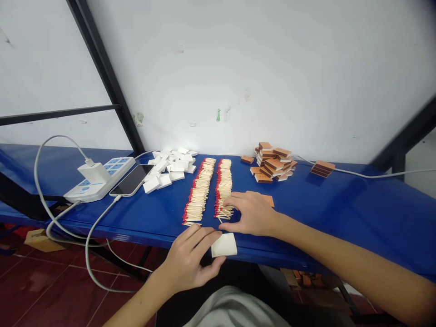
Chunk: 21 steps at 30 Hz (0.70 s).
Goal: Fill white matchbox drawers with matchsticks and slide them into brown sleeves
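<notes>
My left hand (195, 254) grips a small white matchbox tray (224, 245) by its left end, between thumb and fingers, at the table's front edge. Just above it, my right hand (252, 213) reaches over the near end of the right row of matches (224, 181). Its thumb and forefinger are apart, around the nearest matches, and I see nothing held between them. A second row of matches (200, 188) lies to the left, red heads facing left. Partly hidden behind my right hand is an orange-brown matchbox sleeve (269, 200).
White trays (170, 165) are heaped at the back left, beside a phone (132, 180) and a power strip (98, 179) with cables. Brown matchboxes (272, 163) are piled at the back right; further right stands another brown block (322, 168). The blue table (357, 218) meets a white wall.
</notes>
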Each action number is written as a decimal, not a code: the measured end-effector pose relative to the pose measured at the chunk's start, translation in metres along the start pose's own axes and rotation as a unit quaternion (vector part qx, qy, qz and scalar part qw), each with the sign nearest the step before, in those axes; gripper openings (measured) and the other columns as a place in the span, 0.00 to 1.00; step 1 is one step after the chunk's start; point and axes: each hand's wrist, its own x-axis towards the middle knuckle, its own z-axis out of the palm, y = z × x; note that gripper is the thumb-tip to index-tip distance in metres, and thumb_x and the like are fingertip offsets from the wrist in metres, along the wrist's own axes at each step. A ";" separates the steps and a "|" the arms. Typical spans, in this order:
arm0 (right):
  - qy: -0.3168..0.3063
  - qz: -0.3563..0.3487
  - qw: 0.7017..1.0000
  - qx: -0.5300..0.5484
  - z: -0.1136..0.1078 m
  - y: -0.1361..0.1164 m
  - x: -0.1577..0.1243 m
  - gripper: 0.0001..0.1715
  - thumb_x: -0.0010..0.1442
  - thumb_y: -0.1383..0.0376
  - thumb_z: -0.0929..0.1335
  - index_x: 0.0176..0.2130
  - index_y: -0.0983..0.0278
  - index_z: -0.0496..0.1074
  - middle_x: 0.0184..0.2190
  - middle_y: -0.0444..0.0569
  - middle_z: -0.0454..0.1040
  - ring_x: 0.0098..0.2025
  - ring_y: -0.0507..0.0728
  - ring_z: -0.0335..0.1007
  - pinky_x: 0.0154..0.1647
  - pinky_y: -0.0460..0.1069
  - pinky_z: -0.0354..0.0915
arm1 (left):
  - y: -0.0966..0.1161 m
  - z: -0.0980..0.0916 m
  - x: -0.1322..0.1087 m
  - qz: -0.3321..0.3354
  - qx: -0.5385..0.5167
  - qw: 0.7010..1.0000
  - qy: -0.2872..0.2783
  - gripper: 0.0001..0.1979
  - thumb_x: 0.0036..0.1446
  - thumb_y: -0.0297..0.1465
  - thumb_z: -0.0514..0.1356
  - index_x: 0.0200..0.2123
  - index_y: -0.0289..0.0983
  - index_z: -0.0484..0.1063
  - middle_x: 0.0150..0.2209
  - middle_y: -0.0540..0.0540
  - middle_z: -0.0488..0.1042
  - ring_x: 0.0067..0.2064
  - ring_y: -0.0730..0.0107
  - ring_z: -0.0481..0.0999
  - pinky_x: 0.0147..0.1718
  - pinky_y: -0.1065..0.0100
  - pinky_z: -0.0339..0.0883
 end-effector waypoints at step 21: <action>0.042 -0.080 0.996 0.029 0.002 0.006 -0.002 0.10 0.59 0.69 0.69 0.41 0.63 0.78 0.38 0.50 0.75 0.39 0.57 0.65 0.41 0.53 0.56 | 0.000 0.000 0.000 0.002 0.005 1.000 0.002 0.16 0.60 0.30 0.62 0.52 0.35 0.73 0.41 0.39 0.81 0.41 0.61 0.80 0.43 0.61 0.76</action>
